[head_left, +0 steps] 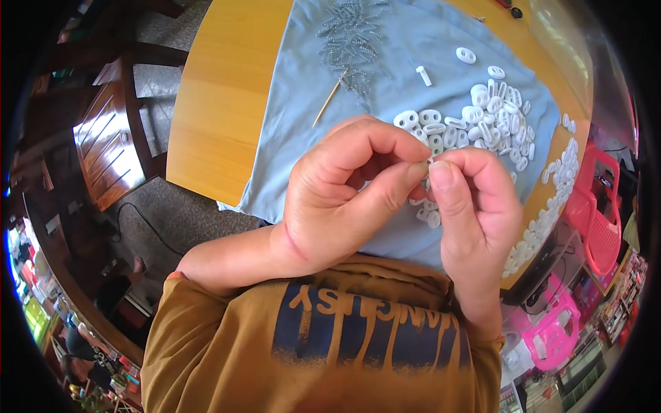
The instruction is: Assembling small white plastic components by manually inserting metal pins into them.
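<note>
White bit (432, 161), mostly hidden, pinched in fingertip grip of left hand (344, 186) and right hand (475, 206), near bunch of two-hole plastic ovals (472, 114) on blue cloth (289, 138); coil springs (348, 48) farther off.

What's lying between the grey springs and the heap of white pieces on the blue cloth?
The head view shows a small white peg between the springs and the heap, lying on the blue cloth.

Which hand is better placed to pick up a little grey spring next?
Probably the left hand: the springs lie beyond it on the blue cloth; the right hand is farther away.
</note>
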Motion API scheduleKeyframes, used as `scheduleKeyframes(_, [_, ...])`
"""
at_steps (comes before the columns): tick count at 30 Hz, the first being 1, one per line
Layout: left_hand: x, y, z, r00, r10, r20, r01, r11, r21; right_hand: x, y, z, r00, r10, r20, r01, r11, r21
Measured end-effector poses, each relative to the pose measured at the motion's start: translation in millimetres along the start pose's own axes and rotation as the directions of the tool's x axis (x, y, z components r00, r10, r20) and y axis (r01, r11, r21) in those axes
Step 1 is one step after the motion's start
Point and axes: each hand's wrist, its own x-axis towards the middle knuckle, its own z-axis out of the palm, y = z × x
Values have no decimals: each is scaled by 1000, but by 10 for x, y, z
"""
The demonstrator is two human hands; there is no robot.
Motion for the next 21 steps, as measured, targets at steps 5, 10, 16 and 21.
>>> scheduleKeyframes(5, [-15,51,33,984,-173,-31,169,980,-104,-4,11,-90,998,-29,50,29,999,-14])
scheduleKeyframes(10, [-37,90,-54,981,-180,-68,175,981,-84,-144,-18,-358,993,-108,42,116,914,-389])
scheduleKeyframes(16, [-70,28,-161,988,-153,-27,150,984,-93,-414,198,-496,936,-289,199,343,631,-696])
scheduleKeyframes(21, [-78,33,-128,986,-168,-24,164,981,-101,-465,238,-512,927,-262,270,370,507,-779])
